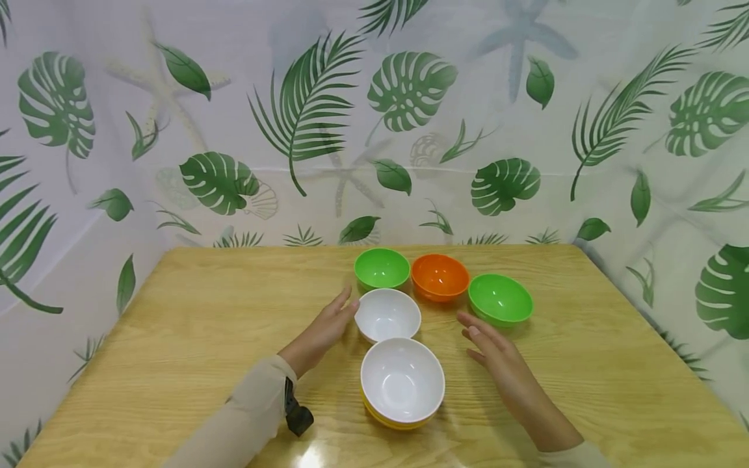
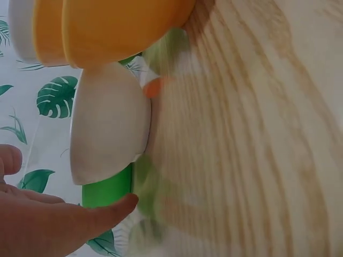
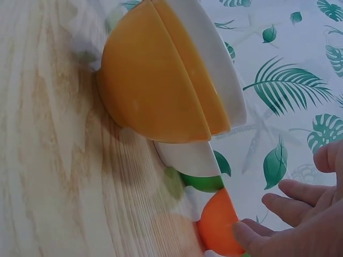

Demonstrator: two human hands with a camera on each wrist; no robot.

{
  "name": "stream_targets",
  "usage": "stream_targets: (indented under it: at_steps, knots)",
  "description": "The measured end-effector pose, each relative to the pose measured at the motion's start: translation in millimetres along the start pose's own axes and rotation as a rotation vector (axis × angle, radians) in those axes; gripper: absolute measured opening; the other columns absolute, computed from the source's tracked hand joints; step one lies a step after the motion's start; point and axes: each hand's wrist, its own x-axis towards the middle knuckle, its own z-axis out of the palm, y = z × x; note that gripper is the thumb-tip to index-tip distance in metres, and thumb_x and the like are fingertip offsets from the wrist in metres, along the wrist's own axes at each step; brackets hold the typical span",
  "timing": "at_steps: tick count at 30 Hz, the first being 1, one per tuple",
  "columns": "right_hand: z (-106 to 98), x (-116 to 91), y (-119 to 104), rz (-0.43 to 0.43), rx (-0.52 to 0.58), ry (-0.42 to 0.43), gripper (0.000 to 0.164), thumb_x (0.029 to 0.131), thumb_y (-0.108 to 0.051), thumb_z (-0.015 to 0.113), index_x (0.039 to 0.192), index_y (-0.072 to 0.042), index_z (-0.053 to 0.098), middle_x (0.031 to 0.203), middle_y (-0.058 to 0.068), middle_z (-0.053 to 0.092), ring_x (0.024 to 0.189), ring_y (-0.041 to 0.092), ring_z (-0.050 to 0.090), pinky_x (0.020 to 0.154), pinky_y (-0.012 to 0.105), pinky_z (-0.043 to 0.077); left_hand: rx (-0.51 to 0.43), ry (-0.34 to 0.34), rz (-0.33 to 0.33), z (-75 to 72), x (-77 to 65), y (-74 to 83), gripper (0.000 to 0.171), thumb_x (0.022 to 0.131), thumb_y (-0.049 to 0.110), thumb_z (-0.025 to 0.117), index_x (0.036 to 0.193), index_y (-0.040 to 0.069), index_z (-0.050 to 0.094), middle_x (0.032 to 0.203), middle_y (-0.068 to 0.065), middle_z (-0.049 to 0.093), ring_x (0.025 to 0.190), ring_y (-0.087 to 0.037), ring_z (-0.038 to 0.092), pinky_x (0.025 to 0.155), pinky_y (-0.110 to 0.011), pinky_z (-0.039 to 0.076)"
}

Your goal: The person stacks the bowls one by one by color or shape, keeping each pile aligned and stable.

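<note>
White tops the stack [image 1: 402,380], where one bowl nests in two yellow bowls [image 3: 147,80]; it stands upright on the table [image 1: 193,312]. At 12 o'clock from it sits a single white bowl [image 1: 388,315], also upright; whether their sides meet, I cannot tell. The left hand [image 1: 324,330] is loosely spread, fingers extended and holding nothing, at 9 o'clock from the white bowl; its fingertips are just beside the rim, contact unclear. The right hand [image 1: 497,357], spread too and holding nothing, is at 3 o'clock from the stack and apart from it, its fingertips near the near green bowl [image 1: 500,300]. That bowl lies at 3 o'clock from the white bowl, the orange bowl [image 1: 440,277] at 2 and the far green bowl [image 1: 382,268] at 12. Leaf-printed cloth [image 1: 222,26] hangs at 12 o'clock, beyond the table.
</note>
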Motion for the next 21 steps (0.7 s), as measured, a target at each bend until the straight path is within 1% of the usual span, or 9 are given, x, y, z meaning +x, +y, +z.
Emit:
stream_targets:
  at_steps: [2, 4, 7, 10, 12, 16, 21]
  knots:
    - [1, 0, 0, 0.005, -0.002, -0.013, 0.051, 0.103, -0.033, 0.033, 0.142, 0.001, 0.033, 0.146, 0.016, 0.030, 0.131, 0.032, 0.027, 0.103, 0.047, 0.029, -0.031, -0.009, -0.002, 1.5, 0.7, -1.3, 0.065, 0.101, 0.040, 0.034, 0.151, 0.008, 0.007, 0.154, -0.013, 0.005, 0.137, -0.030, 0.004, 0.106, -0.052, 0.016]
    - [1, -1, -1, 0.010, -0.003, -0.021, 0.051, 0.103, -0.033, 0.033, 0.142, 0.001, 0.033, 0.146, 0.017, 0.030, 0.131, 0.033, 0.027, 0.103, 0.048, 0.028, -0.083, -0.023, -0.002, 2.9, 2.0, -2.2, 0.061, 0.103, 0.034, 0.031, 0.150, 0.005, 0.005, 0.154, -0.015, 0.005, 0.137, -0.030, 0.004, 0.104, -0.052, 0.022]
    - [1, -2, -1, 0.012, -0.001, -0.028, 0.051, 0.103, -0.033, 0.032, 0.142, 0.001, 0.032, 0.146, 0.017, 0.029, 0.131, 0.034, 0.026, 0.103, 0.047, 0.028, -0.182, -0.038, -0.004, 5.2, 4.8, -3.3, 0.055, 0.104, 0.023, 0.027, 0.150, 0.002, 0.004, 0.152, -0.020, 0.005, 0.136, -0.033, 0.012, 0.097, -0.050, 0.036]
    - [1, -1, -1, 0.011, -0.003, -0.033, 0.051, 0.103, -0.033, 0.031, 0.142, 0.001, 0.033, 0.146, 0.017, 0.029, 0.130, 0.034, 0.028, 0.102, 0.046, 0.030, -0.257, -0.035, -0.012, 7.0, 7.7, -6.1, 0.051, 0.104, 0.014, 0.024, 0.149, 0.000, 0.005, 0.151, -0.023, 0.008, 0.133, -0.035, 0.020, 0.092, -0.047, 0.042]
    - [1, 0, 0, 0.014, -0.006, -0.036, 0.052, 0.103, -0.035, 0.031, 0.141, 0.001, 0.033, 0.146, 0.016, 0.030, 0.129, 0.035, 0.029, 0.101, 0.045, 0.032, -0.275, -0.027, -0.011, 8.4, 9.7, -8.4, 0.049, 0.104, 0.010, 0.023, 0.148, -0.002, 0.006, 0.150, -0.024, 0.011, 0.131, -0.035, 0.024, 0.089, -0.045, 0.045]
    - [1, 1, 2, 0.025, -0.004, -0.034, 0.054, 0.103, -0.036, 0.031, 0.141, 0.001, 0.034, 0.145, 0.017, 0.031, 0.127, 0.035, 0.032, 0.100, 0.044, 0.035, -0.289, -0.038, -0.014, 10.8, 11.2, -11.8, 0.049, 0.103, 0.007, 0.022, 0.147, -0.005, 0.006, 0.149, -0.025, 0.014, 0.129, -0.035, 0.029, 0.088, -0.046, 0.045]
    - [2, 3, 3, 0.034, 0.008, -0.028, 0.054, 0.102, -0.036, 0.032, 0.140, 0.003, 0.034, 0.143, 0.019, 0.033, 0.127, 0.036, 0.033, 0.100, 0.044, 0.036, -0.267, -0.052, -0.021, 12.0, 11.1, -12.1, 0.046, 0.103, 0.007, 0.022, 0.148, -0.002, 0.016, 0.143, -0.023, 0.030, 0.118, -0.029, 0.043, 0.085, -0.044, 0.048]
